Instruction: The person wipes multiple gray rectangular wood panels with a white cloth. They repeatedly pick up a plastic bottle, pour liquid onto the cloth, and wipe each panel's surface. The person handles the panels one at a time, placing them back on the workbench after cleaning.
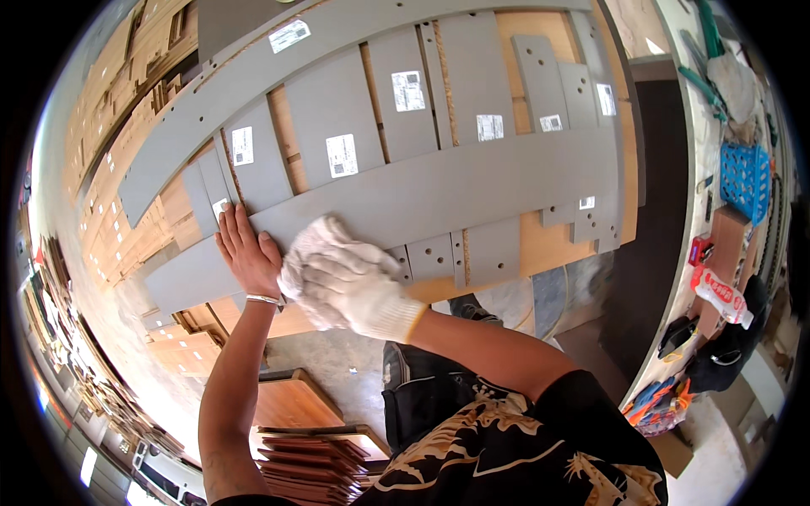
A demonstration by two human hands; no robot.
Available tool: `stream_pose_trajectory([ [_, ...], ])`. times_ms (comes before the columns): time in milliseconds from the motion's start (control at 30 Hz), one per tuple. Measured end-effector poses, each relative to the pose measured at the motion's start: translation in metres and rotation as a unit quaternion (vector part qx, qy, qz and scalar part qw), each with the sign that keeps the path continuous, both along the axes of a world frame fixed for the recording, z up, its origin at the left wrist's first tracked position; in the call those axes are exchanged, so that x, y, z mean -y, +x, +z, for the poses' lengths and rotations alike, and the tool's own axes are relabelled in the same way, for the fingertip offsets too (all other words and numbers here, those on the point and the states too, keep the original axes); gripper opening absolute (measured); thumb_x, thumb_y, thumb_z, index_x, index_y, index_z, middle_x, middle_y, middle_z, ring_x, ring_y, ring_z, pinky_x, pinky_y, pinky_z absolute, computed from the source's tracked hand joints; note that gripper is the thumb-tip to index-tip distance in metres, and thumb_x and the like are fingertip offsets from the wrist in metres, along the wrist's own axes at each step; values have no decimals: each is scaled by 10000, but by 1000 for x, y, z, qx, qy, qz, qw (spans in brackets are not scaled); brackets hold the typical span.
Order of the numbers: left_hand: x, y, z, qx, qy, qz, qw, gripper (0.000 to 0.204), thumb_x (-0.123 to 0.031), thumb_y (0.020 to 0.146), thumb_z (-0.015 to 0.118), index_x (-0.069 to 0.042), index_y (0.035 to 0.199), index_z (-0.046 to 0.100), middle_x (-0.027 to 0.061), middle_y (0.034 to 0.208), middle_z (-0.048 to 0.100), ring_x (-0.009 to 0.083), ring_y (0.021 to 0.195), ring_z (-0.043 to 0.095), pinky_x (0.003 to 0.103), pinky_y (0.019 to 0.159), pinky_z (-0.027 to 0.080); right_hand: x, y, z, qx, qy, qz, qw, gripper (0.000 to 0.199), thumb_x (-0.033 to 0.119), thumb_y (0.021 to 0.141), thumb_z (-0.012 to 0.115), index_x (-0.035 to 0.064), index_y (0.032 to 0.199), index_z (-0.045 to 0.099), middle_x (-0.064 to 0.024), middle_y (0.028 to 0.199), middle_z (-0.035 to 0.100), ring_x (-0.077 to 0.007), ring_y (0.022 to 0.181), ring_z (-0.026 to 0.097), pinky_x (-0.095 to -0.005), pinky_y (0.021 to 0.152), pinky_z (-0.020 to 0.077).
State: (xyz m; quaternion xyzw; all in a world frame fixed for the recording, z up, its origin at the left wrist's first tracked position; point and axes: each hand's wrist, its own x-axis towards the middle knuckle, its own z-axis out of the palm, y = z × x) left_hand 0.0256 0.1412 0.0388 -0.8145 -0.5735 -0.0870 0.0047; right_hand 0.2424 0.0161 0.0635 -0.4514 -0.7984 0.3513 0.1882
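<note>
A long grey panel (489, 173) lies across other grey boards in front of me. My left hand (251, 257) is bare and rests flat on its left part, fingers stretched out and holding nothing. My right hand (367, 291) wears a white knitted glove and grips a crumpled white cloth (317, 239), pressing it on the panel's near edge. The two hands are close together, with the cloth just right of my left thumb. Beyond the panel lie several grey boards (325, 105) with white labels and drilled holes. A curved-looking long grey board (337, 29) lies across their far ends.
Wood-coloured boards (540, 244) lie beneath the grey ones. Stacked brown panels (312, 460) stand on the floor by my legs. At the right, a bench (688, 211) carries a blue plastic basket (744, 181) and a red-and-white packet (721, 297). More board stacks (110, 194) fill the left.
</note>
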Motion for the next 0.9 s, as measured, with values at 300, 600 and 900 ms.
stream_pose_trajectory([
  [300,9,3,17,9,-49,35,998,657,-309,1007,403,48,1558,422,271,1656,368,442,1574,278,594,1290,139,52,229,20,376,51,-289,879,529,98,941,571,62,1468,599,-199,1594,481,-391,1479,461,-569,1208,349],
  [600,2,1,16,97,-34,-41,994,719,-394,965,522,43,1530,434,264,1641,388,458,1552,308,587,1286,124,-99,4,38,94,-36,-129,986,692,367,927,660,17,1513,546,-213,1514,578,-346,1503,438,-536,1295,217],
  [900,-98,10,25,311,-50,8,949,643,-94,989,618,24,1583,400,210,1615,447,343,1515,411,464,1260,305,-44,112,46,-688,-495,-269,457,438,126,1039,548,62,1473,558,-139,1414,635,-249,1205,639,-375,1036,529],
])
